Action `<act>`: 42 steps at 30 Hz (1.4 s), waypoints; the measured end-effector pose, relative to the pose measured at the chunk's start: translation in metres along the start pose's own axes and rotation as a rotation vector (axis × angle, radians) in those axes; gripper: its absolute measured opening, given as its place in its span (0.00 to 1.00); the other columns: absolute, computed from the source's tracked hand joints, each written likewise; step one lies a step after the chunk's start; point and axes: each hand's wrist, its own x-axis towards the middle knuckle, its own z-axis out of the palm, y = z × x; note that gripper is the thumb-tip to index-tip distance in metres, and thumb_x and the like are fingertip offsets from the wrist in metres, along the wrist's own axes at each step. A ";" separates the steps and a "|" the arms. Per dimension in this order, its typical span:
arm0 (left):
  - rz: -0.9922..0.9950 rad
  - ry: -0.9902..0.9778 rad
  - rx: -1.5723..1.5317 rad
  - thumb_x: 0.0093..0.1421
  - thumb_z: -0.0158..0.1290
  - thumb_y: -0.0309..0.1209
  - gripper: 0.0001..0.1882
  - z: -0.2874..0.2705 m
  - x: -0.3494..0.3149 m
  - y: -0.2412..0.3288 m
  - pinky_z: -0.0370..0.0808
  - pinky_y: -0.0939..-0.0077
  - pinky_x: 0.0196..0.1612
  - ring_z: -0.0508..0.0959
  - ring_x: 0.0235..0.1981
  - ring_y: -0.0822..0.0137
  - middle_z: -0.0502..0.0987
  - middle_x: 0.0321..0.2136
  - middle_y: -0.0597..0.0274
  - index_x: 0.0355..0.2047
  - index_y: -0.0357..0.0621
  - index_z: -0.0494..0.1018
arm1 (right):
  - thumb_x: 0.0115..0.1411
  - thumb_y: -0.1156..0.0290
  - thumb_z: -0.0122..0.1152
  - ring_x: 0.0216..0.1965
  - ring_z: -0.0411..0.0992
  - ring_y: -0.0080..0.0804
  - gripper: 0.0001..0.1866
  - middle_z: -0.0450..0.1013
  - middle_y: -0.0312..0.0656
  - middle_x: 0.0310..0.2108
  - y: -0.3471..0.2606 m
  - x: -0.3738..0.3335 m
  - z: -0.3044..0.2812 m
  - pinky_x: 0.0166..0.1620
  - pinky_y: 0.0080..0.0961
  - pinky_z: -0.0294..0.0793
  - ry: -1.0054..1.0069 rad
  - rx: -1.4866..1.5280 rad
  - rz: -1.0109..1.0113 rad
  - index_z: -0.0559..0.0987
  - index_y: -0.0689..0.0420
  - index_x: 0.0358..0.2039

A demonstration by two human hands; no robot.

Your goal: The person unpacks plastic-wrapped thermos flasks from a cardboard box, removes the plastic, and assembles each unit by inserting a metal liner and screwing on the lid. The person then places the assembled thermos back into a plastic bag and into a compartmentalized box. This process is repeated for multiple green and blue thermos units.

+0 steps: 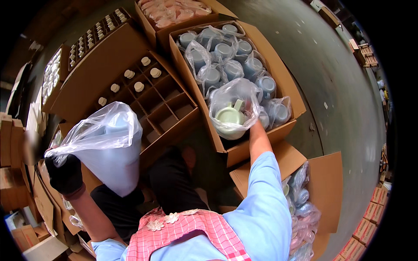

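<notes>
At nine o'clock my left grip (pixel 65 173) clenches a clear bag (pixel 111 152) with a blue vessel (pixel 116 125) inside; at two, a bagged green jug (pixel 229 116) lies in a box (pixel 279 71), my right grip (pixel 252 115) beside it, whether closed I cannot tell.

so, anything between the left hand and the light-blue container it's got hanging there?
Yes, the clear plastic bag. The gloved left hand grips the bag's gathered edge, not the light-blue container, which sits inside the film to the hand's right. Nothing else visible stands between them.
</notes>
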 end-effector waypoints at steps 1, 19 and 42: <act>0.086 0.002 0.206 0.56 0.53 0.24 0.23 -0.001 0.000 0.001 0.69 0.71 0.52 0.70 0.49 0.64 0.69 0.49 0.55 0.52 0.38 0.62 | 0.55 0.69 0.51 0.39 0.73 0.46 0.13 0.74 0.52 0.37 -0.004 0.002 -0.001 0.43 0.35 0.72 0.007 -0.002 0.001 0.76 0.59 0.40; -0.195 -0.132 -0.668 0.60 0.48 0.34 0.14 0.047 0.010 0.044 0.64 0.63 0.53 0.67 0.44 0.58 0.69 0.38 0.56 0.43 0.40 0.67 | 0.54 0.73 0.51 0.38 0.75 0.42 0.13 0.75 0.50 0.36 -0.004 -0.079 -0.029 0.42 0.32 0.72 0.103 -0.154 0.035 0.76 0.60 0.40; 0.385 -0.267 -1.046 0.47 0.57 0.26 0.10 0.087 -0.020 0.185 0.73 0.75 0.36 0.75 0.30 0.66 0.75 0.28 0.62 0.31 0.42 0.71 | 0.58 0.65 0.55 0.35 0.71 0.28 0.13 0.73 0.38 0.34 -0.370 -0.271 -0.045 0.41 0.27 0.72 -1.007 1.542 -0.098 0.75 0.58 0.40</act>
